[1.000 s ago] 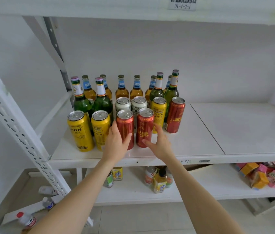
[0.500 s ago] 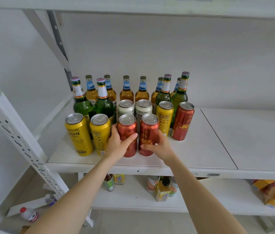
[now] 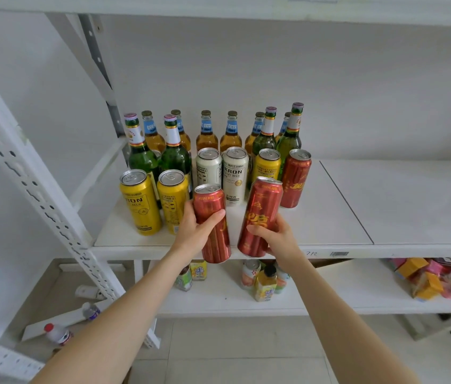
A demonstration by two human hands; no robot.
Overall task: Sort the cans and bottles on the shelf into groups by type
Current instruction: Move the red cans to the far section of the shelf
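Two glossy cylindrical cans (red) fill both hands.

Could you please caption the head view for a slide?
Left hand holds the left red can, right hand the right red can, before the shelf.

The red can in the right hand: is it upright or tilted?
Tilted: the red can in the right hand has its top leaning right of its base.

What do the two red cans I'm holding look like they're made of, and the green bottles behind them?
The left red can and right red can look like thin metal, probably aluminium: glossy printed sides, bare silver lids. The green bottles look like glass: see-through, shiny, paper neck labels.
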